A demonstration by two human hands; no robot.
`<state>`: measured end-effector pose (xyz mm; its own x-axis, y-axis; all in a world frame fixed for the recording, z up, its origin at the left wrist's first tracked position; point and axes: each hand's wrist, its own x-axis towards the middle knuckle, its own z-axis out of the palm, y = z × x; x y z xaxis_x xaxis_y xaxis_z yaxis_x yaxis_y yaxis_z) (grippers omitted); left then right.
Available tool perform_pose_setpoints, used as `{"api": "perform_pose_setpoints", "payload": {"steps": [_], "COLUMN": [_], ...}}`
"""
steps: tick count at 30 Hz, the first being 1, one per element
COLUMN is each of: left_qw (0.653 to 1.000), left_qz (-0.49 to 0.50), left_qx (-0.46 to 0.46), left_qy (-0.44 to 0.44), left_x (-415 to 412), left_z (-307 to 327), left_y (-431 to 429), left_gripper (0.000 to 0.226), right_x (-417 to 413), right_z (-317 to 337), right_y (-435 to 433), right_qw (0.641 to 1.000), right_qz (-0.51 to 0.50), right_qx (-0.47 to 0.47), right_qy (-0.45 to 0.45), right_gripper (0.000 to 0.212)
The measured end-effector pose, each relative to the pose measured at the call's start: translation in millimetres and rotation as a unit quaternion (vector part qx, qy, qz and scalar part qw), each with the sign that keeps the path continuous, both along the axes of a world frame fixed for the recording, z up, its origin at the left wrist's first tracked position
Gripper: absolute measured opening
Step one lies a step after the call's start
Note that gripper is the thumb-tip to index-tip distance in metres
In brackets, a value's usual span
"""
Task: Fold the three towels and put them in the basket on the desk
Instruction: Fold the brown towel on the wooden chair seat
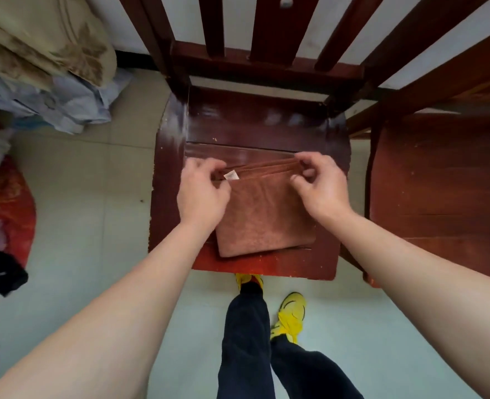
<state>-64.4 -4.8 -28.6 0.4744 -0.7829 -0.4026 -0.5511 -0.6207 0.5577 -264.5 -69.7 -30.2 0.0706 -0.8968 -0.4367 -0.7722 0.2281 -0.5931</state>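
Observation:
A brown towel point(264, 214), folded into a rough square, lies on the seat of a dark red wooden chair point(238, 125). A small white label shows at its far left corner. My left hand point(202, 194) pinches that far left corner by the label. My right hand point(315, 185) pinches the far right corner, where several folded layers show along the far edge. The near edge of the towel rests flat on the seat. No basket and no other towels are in view.
A second wooden chair point(445, 191) stands to the right, almost touching the first. Piled bedding and clothes point(45, 61) lie at the left, with a red cloth point(10, 208) and a black garment point(2, 272) on the floor. My legs and yellow shoes point(291, 315) are below the seat.

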Motion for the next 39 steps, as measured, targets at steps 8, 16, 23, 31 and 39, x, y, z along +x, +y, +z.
{"api": "perform_pose_setpoints", "payload": {"steps": [8,16,23,31,39], "left_qw": [0.990,0.932,0.887,0.839,0.820], "left_qz": [-0.093,-0.332,-0.421,-0.518,-0.532], "left_qx": [0.095,-0.047,-0.001,-0.044,0.038], "left_qy": [-0.055,-0.139,-0.189,-0.161,-0.206], "left_x": [21.8,6.3,16.0,-0.5,-9.6], "left_z": [-16.1,-15.8,-21.4,-12.6,-14.1], "left_y": [-18.4,-3.8,-0.1,47.7,64.7], "left_gripper": [0.015,0.032,0.049,0.057,0.078], "right_x": [1.1,19.8,-5.6,-31.1,-49.1], "right_z": [-13.2,-3.5,-17.1,-4.1,10.8], "right_y": [-31.0,17.1,18.5,64.9,61.6], "right_qw": [0.977,0.986,0.967,0.967,0.905], "right_qz": [0.144,0.038,-0.184,-0.160,-0.220], "right_qx": [-0.023,0.127,0.156,0.195,0.363], "right_qy": [0.155,-0.097,-0.085,0.024,-0.040], "right_gripper": [0.015,0.012,0.006,0.041,0.022]}}
